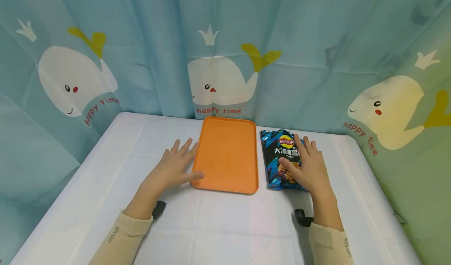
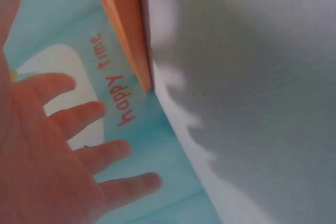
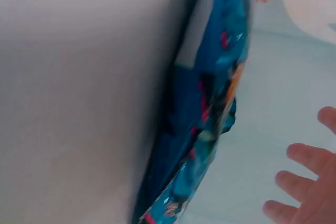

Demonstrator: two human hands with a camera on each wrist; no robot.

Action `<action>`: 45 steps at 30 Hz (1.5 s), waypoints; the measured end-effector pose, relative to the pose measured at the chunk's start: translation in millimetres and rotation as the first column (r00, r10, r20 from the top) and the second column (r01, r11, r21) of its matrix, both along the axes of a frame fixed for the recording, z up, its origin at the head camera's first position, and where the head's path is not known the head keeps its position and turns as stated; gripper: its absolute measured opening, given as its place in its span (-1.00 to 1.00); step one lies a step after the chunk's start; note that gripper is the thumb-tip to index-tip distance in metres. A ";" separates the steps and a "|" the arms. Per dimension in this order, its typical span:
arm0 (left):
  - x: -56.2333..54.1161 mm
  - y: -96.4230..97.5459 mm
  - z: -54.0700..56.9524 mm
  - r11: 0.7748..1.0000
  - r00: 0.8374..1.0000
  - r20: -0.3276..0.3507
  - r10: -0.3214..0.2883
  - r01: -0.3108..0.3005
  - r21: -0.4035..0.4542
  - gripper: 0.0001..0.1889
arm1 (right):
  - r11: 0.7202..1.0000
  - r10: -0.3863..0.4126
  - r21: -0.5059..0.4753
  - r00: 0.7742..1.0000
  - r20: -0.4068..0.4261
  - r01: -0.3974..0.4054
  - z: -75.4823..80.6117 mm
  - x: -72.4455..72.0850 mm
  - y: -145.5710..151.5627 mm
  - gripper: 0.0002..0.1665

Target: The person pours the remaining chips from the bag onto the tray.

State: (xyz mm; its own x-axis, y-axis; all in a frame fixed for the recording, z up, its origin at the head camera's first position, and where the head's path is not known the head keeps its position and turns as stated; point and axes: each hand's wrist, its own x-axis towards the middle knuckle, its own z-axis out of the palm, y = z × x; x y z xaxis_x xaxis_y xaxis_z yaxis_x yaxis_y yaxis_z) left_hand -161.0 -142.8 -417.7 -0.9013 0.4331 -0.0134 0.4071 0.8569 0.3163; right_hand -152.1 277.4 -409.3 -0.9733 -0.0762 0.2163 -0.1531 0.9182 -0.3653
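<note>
An orange tray (image 1: 227,155) lies flat on a table (image 1: 225,229) with a white cover, near its far edge. A bag of chips (image 1: 276,163), blue and black with a red and yellow logo, lies just to the right of the tray with its printed front up. The left hand (image 1: 174,168) is over the tray's left side, its fingers spread and holding nothing; in the head view its thumb overlaps the near left corner, while the left wrist view shows the fingers raised above the table. The right hand (image 1: 311,168) is over the right part of the bag, fingers parted and gripping nothing; the right wrist view shows a gap between its fingers and the bag. Both arms wear beige sleeves (image 1: 121,233) with small dark lettering, and a black piece (image 1: 159,209) shows at each wrist. Behind the table hangs a blue-green curtain (image 1: 148,42) printed with white whales (image 1: 223,81), crowns and red "happy time" lettering.
</note>
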 end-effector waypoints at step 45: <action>10.4 2.9 -4.0 0.992 0.943 0.317 0.103 -0.076 -0.097 0.08 | 0.949 -0.259 -0.054 0.869 0.421 0.309 -14.2 -2.1 28.4 0.03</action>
